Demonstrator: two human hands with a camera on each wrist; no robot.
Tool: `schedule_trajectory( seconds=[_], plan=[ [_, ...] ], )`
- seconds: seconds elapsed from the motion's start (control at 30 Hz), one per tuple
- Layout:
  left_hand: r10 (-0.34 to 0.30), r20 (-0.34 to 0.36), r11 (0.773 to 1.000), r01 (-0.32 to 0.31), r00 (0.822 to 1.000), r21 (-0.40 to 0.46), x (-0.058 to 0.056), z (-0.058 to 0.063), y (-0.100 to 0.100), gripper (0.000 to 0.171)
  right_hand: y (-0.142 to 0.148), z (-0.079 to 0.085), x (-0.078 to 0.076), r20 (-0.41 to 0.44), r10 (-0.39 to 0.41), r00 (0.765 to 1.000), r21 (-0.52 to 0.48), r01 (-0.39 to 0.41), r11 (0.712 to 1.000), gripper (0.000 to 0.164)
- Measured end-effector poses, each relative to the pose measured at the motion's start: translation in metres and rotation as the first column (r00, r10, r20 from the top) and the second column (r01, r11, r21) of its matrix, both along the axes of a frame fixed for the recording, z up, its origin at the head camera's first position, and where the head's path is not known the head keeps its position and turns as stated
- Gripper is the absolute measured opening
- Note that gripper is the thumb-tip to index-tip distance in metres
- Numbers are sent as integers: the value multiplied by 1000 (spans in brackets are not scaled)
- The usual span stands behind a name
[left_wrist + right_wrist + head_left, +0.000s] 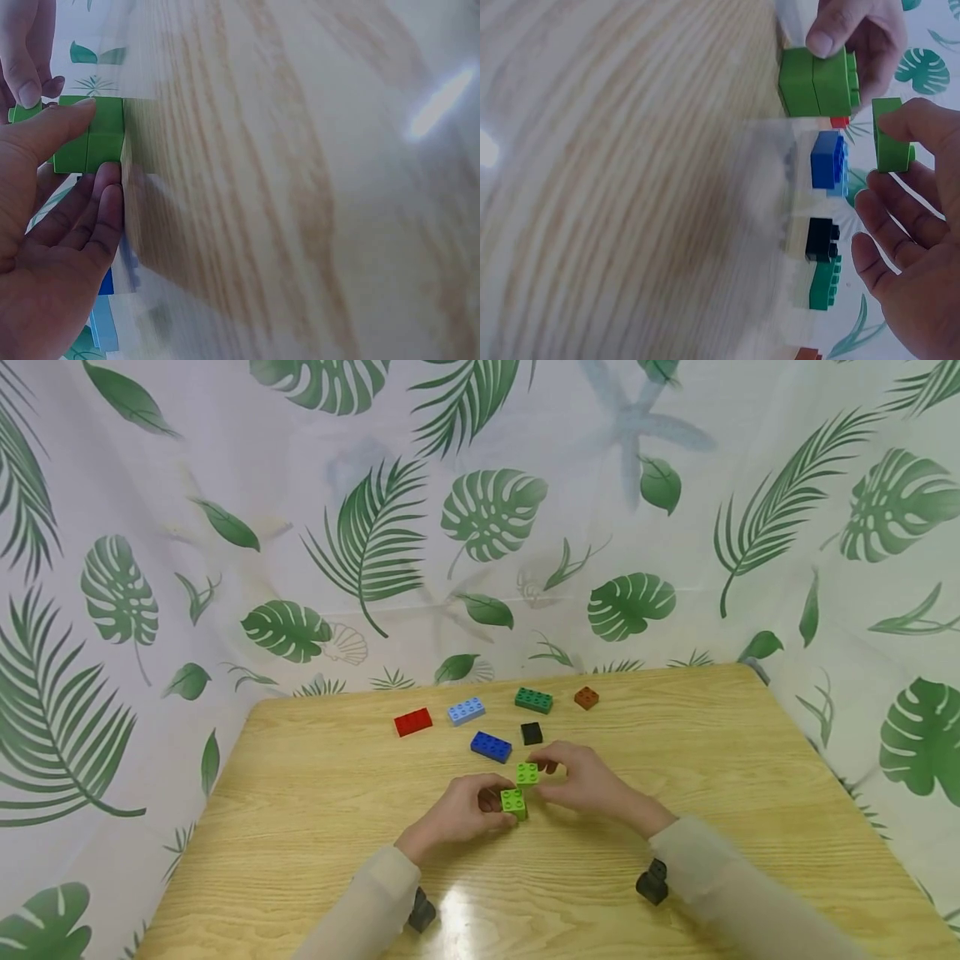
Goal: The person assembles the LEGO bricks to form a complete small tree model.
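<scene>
My left hand (462, 810) grips a stack of two light green toy bricks (810, 84) between thumb and fingers. In the left wrist view the stack (103, 142) stands upright at the table surface. My right hand (588, 782) pinches a single light green brick (889, 142) by thumb and index finger, its other fingers spread loosely. That brick (527, 773) is held up off the table, just beyond the stack, with its studs upward in the head view. In the right wrist view a gap shows between the single brick and the stack's studs.
Beyond the hands lie a dark blue brick (491, 747), a small black brick (531, 733), a red brick (413, 722), a light blue brick (467, 711), a dark green brick (533, 700) and a small brown brick (587, 697). A leaf-patterned cloth (555, 602) hangs behind the wooden table (300, 793).
</scene>
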State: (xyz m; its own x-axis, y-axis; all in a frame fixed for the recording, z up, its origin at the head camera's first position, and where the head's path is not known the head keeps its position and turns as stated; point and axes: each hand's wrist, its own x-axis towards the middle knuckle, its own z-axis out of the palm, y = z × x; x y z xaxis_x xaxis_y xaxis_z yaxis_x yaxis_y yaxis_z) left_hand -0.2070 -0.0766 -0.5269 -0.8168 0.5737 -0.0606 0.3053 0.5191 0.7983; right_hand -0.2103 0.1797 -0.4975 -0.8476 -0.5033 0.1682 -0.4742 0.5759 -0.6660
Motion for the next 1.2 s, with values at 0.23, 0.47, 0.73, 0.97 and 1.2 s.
schedule_trajectory(
  seconds=[0.23,0.47,0.73,0.97,1.2],
  plan=[
    [-8,-23,1000,8,1000,6,0,0,0,46,-10,-4,3,-9,40,999,16,-40,999,35],
    [-23,-46,1000,24,999,18,1,-1,0,37,-14,-4,6,-7,68,998,15,-68,998,34],
    [-22,-45,999,23,999,23,0,-2,0,34,-15,-4,7,-2,92,996,20,-92,996,35],
    [-30,-63,999,32,998,27,0,-4,0,33,-18,-5,8,6,137,991,27,-137,990,38],
    [-23,-42,999,25,999,39,1,-2,-1,36,-19,-7,10,19,126,992,28,-126,992,38]
  ],
)
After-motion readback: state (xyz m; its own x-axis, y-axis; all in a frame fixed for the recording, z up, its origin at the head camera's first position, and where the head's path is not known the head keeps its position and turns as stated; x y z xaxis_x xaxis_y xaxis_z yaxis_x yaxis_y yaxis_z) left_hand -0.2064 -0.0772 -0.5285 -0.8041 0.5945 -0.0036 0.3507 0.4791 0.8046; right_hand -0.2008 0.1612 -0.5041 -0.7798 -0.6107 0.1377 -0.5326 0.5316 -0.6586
